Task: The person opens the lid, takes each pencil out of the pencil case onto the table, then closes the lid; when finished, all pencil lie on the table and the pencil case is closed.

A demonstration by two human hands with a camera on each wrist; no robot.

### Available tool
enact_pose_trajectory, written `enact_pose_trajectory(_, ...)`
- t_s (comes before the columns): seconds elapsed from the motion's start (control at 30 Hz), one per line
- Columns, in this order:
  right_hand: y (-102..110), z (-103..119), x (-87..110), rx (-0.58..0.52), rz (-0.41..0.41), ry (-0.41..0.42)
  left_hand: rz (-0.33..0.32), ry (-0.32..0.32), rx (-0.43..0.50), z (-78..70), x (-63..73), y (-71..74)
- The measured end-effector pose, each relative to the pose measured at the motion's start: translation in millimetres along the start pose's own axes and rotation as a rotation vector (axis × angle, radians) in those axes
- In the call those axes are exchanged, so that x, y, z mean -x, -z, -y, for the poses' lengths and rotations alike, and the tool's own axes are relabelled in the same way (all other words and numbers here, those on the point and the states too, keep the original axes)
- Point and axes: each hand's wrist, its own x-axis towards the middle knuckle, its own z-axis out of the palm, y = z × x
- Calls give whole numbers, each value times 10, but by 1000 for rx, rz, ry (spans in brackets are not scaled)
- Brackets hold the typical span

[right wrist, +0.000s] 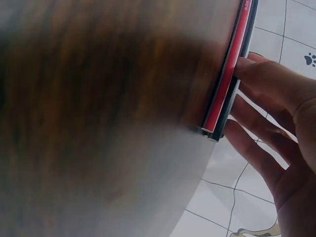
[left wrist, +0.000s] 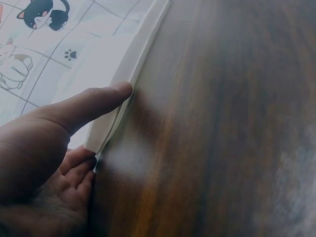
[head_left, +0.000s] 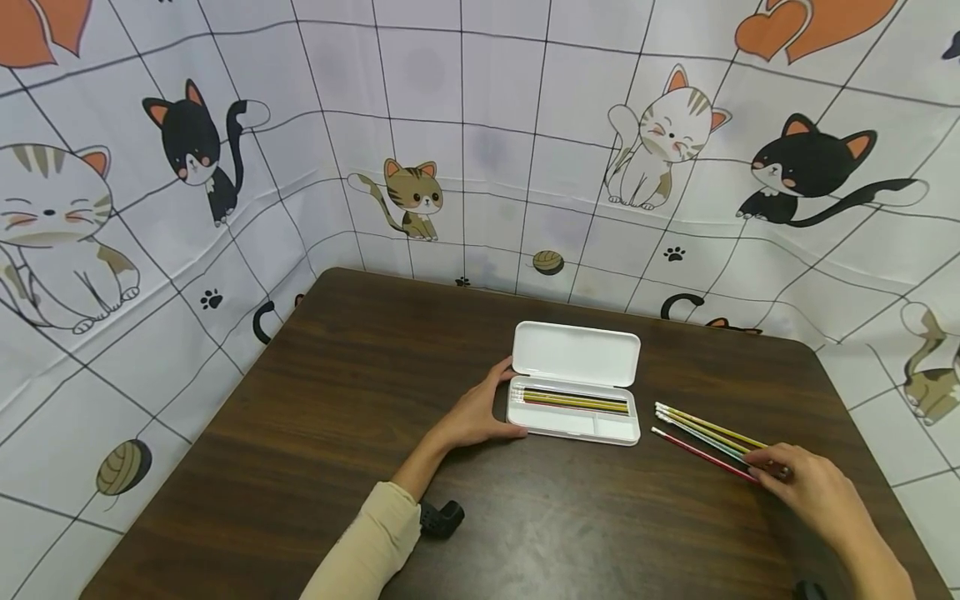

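A white pencil case (head_left: 558, 421) lies on the table with its hinged lid (head_left: 576, 354) raised behind it. Several striped pencils (head_left: 573, 400) lie side by side in its back compartment. My left hand (head_left: 476, 415) holds the case by its left end, thumb along the front wall and fingers at the back corner. To the right, several loose pencils (head_left: 708, 429) slant across the table, white ends toward the case, a red pencil (head_left: 697, 452) in front. My right hand (head_left: 813, 492) pinches at their near ends; in the right wrist view the thumb presses a dark pencil beside the red one.
The brown wooden table (head_left: 337, 375) has rounded back corners. A cat-patterned, grid-lined cloth (head_left: 495, 158) hangs around its back and sides. Near the left forearm lies a small black object (head_left: 442, 518); another dark object (head_left: 810, 590) shows at the bottom right.
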Motion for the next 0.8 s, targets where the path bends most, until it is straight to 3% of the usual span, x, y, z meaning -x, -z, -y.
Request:
enact_pose_trajectory(0.37, 0, 12, -11, -6, 45, -24, -1, 3, 10, -9, 1, -1)
enact_pose_trajectory(0.53, 45, 27, -25, 4, 29, -38, 3, -2, 21, -29, 8, 8)
enact_pose_trajectory(0.8, 61, 226, -288, -36, -33, 61, -1, 4, 18, -19, 12, 1)
